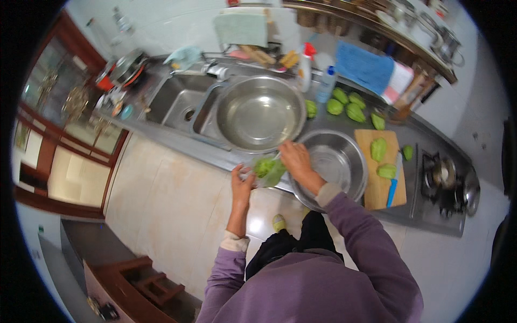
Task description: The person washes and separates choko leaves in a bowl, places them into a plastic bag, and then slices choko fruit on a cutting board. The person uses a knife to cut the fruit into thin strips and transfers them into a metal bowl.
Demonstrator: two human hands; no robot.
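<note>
Between my hands, in front of the counter's edge, hangs a clear plastic bag [270, 171] with green vegetable pieces inside. My left hand [243, 177] grips the bag's left side. My right hand [297, 159] pinches its upper right side, close to the rims of two metal basins. The larger steel basin [261, 115] holds water and stands partly over the sink. The smaller steel basin [329, 163] is beneath and beside my right forearm; I see no food in it. On a wooden cutting board [363, 194] lie chayotes [378, 149] and a knife with a blue handle [391, 193].
Several more chayotes [355, 112] lie behind the board. A spray bottle [305, 70] and a blue-capped bottle [325, 87] stand near the wall. The double sink [177, 95] is at the left, a gas stove [438, 181] at the right. A wooden stool [157, 286] stands behind.
</note>
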